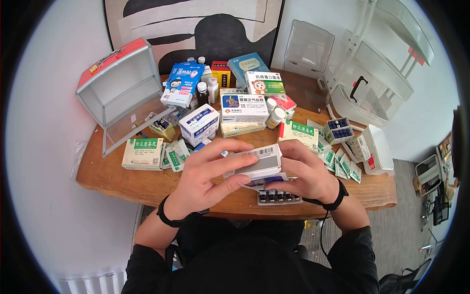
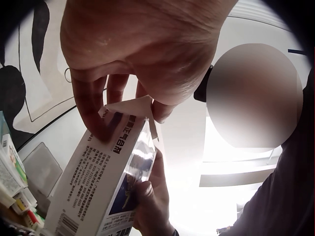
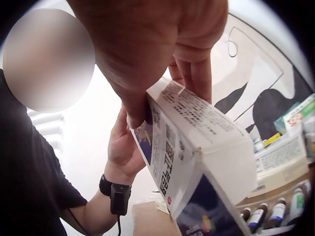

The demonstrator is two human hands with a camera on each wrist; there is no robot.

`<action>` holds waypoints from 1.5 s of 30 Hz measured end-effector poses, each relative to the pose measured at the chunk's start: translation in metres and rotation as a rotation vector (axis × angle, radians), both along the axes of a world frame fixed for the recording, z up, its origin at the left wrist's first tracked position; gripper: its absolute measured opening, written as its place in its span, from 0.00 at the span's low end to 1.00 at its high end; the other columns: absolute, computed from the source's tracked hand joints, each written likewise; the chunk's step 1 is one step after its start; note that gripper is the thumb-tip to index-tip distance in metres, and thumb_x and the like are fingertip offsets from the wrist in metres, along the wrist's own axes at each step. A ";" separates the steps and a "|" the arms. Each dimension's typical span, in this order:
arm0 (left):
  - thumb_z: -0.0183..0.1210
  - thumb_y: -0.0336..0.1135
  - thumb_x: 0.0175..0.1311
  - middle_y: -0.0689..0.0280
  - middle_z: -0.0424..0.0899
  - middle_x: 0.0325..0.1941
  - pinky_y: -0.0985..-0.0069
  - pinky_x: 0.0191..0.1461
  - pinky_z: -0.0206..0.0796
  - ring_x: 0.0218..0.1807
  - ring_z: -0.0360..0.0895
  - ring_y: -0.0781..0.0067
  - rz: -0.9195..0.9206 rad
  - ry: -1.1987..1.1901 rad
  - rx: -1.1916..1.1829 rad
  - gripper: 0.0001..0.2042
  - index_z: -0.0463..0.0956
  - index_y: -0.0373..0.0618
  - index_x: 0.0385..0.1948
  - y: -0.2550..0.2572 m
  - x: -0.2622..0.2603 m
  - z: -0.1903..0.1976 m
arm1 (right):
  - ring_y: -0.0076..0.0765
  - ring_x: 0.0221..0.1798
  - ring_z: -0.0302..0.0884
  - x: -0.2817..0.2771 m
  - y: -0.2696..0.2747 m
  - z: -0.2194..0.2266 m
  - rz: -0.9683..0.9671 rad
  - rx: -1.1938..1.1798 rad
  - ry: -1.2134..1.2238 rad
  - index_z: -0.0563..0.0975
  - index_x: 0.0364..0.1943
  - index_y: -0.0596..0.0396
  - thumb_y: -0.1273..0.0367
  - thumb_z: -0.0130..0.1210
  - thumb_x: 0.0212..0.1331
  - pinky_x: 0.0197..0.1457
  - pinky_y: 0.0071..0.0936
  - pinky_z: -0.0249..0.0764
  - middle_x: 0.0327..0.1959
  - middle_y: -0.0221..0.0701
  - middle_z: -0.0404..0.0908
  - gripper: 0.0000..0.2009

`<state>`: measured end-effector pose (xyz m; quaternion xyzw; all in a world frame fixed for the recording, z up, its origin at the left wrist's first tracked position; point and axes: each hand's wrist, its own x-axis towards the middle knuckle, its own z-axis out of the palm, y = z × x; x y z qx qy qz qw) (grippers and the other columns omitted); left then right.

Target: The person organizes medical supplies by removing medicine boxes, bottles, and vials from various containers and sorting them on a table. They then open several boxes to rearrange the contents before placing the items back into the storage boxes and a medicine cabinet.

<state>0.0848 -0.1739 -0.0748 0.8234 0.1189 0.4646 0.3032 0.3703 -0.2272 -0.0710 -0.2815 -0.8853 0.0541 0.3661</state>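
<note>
Between both hands is a white and blue medicine box (image 1: 267,170), held tilted above the front of the table. My right hand (image 1: 308,174) grips one end, thumb on the printed face and fingers over the far side. At the other end my left hand (image 1: 208,176) holds the box, its fingers and thumb at the raised end flap (image 2: 130,105). The right wrist view shows the box's closed white end (image 3: 229,164). Just below the box, a clear tray of small dark bottles (image 1: 279,197) lies on the table, partly covered by the right hand.
Medicine boxes, including a white one (image 1: 244,107), and bottles crowd the table's back. Green-and-white boxes (image 1: 142,153) and loose sachets (image 1: 345,164) lie at both sides. A red-topped case (image 1: 117,78) stands back left; a white bin (image 1: 377,149) stands right.
</note>
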 end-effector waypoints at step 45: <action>0.81 0.41 0.55 0.46 0.70 0.81 0.58 0.72 0.74 0.74 0.77 0.44 0.126 0.065 0.208 0.36 0.80 0.46 0.69 -0.014 0.011 -0.028 | 0.47 0.59 0.85 0.002 -0.004 -0.025 -0.127 -0.193 0.259 0.72 0.69 0.56 0.64 0.85 0.50 0.55 0.37 0.88 0.62 0.44 0.81 0.42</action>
